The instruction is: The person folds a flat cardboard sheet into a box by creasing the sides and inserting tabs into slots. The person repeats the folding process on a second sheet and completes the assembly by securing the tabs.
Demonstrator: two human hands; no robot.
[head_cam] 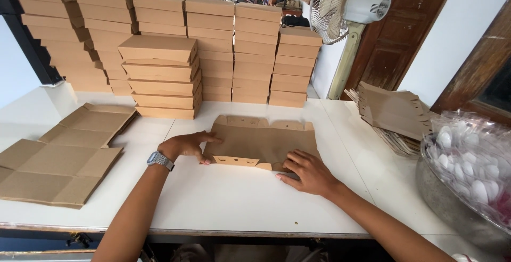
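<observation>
Head view: both hands, left hand (186, 146) and right hand (307, 172), press spread fingers on a flat cardboard box blank (261, 142) (unfolded, holding nothing).

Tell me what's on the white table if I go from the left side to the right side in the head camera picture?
Flat cardboard sheets → left hand → brown box blank being folded → right hand → pile of unfolded box blanks → metal bowl holding wrapped plastic spoons.

You have bare desk (229, 198) in front of you. Stacked boxes (165, 75) wall off the back, flat cardboard sheets (58, 166) crowd your left, and a metal bowl (452, 209) blocks your right.
</observation>
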